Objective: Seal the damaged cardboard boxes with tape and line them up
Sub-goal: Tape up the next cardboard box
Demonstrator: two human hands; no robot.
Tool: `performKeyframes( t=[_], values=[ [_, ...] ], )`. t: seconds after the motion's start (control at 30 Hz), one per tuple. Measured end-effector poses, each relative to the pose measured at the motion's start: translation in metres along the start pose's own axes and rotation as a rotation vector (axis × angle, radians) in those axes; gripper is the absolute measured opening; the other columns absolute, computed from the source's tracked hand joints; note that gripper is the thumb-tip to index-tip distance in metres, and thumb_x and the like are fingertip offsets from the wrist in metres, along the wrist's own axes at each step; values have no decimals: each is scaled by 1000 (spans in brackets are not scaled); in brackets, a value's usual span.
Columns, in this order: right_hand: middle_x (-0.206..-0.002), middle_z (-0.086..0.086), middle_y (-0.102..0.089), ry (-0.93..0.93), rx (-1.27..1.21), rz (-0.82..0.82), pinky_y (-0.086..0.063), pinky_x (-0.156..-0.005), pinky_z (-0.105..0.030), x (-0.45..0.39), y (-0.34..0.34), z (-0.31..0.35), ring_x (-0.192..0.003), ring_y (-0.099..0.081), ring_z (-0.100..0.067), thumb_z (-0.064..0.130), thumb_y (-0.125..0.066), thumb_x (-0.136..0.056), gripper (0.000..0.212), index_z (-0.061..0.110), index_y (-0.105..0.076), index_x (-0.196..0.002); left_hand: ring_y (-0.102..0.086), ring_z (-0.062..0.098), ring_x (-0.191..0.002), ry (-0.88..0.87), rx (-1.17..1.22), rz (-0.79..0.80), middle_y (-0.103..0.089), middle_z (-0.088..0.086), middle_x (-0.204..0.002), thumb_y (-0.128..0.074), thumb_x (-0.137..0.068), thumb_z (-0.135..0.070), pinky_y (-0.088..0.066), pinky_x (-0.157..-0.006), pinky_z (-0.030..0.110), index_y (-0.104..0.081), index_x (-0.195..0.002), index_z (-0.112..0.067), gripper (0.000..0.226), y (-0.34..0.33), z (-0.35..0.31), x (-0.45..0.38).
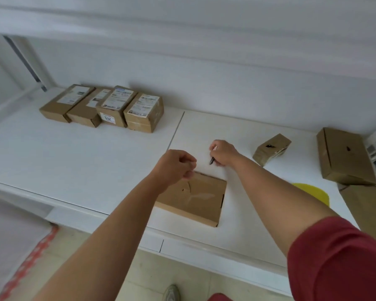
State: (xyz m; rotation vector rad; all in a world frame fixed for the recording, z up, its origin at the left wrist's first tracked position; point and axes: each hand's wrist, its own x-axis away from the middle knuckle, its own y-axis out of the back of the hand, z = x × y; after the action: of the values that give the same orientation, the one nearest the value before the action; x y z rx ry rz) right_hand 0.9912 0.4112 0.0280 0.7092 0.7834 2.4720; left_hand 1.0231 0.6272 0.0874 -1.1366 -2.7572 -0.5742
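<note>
A flat cardboard box (195, 198) with a torn dent in its top lies near the table's front edge. My left hand (178, 168) hovers over the box's far left corner with curled fingers. Its thumb and forefinger seem to pinch the end of a clear tape strip, too faint to see plainly. My right hand (223, 153) is just beyond the box and grips a small dark-tipped object (211, 160). Most of that object is hidden in the fist. Two more boxes with dark holes stand to the right, a small one (271, 148) and a larger one (345, 157).
Several labelled boxes (102, 107) stand side by side in a row at the back left of the white table (74, 153). A yellow object (315, 192) lies behind my right forearm. Another cardboard piece (369, 209) sits at the right edge. A wall backs the table.
</note>
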Motion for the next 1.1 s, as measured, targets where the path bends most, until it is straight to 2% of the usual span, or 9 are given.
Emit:
performKeyframes(
  t=[0.07, 0.17, 0.23, 0.33, 0.47, 0.6, 0.73, 1.0, 1.1],
  values=[
    [-82, -16, -69, 21, -322, -91, -53, -51, -23, 10, 18, -7, -57, -64, -19, 12, -55, -90, 11, 11, -65, -85, -69, 17, -63, 4, 23, 8, -67, 5, -71, -68, -90, -3, -58, -65, 28, -69, -88, -9, 6, 0, 1, 0],
    [-90, -12, -76, 33, -770, -102, -56, -62, -25, 34, 50, -26, -76, -73, -22, 11, -58, -89, 12, 12, -69, -93, -69, 16, -63, 17, 63, 19, -68, 7, -73, -67, -90, -3, -58, -65, 26, -70, -88, -8, 6, -1, 1, 2],
    [-98, -7, -76, 90, -837, -115, -54, -69, -24, 51, 70, -43, -87, -73, -22, 7, -61, -89, 17, 18, -69, -100, -69, 16, -64, 23, 74, 1, -69, 9, -77, -67, -90, -3, -57, -62, 24, -70, -90, -8, 6, -3, 0, 3],
    [-103, -6, -75, 139, -941, -206, -50, -75, -28, 73, 102, -64, -87, -71, -22, 6, -68, -87, 20, 19, -67, -102, -70, 13, -65, 6, 92, -28, -70, 6, -79, -67, -91, -3, -55, -61, 21, -72, -90, -10, 8, -5, -6, 5],
    [-107, -6, -73, 234, -1165, -208, -53, -72, -26, 93, 135, -76, -88, -70, -21, 6, -72, -84, 24, 18, -67, -104, -72, 14, -71, -34, 93, -18, -71, 4, -81, -66, -92, -5, -56, -63, 22, -72, -96, -10, 9, -10, -19, 8],
    [-76, -4, -72, 239, -1234, -85, -47, -58, -21, 100, 131, -76, -63, -63, -14, 19, -67, -89, 6, 14, -66, -92, -73, 14, -73, -61, 55, -29, -72, 4, -85, -65, -93, -6, -57, -65, 23, -71, -101, -9, 11, -16, -27, 12],
    [-49, -2, -49, 178, -1270, 28, -32, -45, -22, 102, 125, -90, -43, -40, -14, 29, -43, -103, 29, 10, -61, -90, -73, 16, -76, -61, 6, -50, -71, 4, -85, -66, -92, -8, -60, -72, 27, -70, -105, -12, 13, -20, -27, 16],
    [-49, 1, -41, 184, -1273, 93, -28, -46, -24, 104, 129, -100, -44, -35, -12, 27, -39, -102, 29, 10, -59, -89, -73, 17, -71, -36, 23, -113, -68, 9, -83, -69, -91, -7, -54, -62, 19, -67, -104, -15, 16, -28, -18, 22],
    [-52, -4, -48, 173, -1245, -29, -31, -50, -27, 110, 127, -93, -47, -40, -16, 20, -44, -97, 23, 11, -59, -83, -72, 16, -69, -17, 24, -123, -68, 7, -79, -68, -91, -7, -55, -62, 19, -68, -102, -15, 14, -28, -13, 24]
  ],
)
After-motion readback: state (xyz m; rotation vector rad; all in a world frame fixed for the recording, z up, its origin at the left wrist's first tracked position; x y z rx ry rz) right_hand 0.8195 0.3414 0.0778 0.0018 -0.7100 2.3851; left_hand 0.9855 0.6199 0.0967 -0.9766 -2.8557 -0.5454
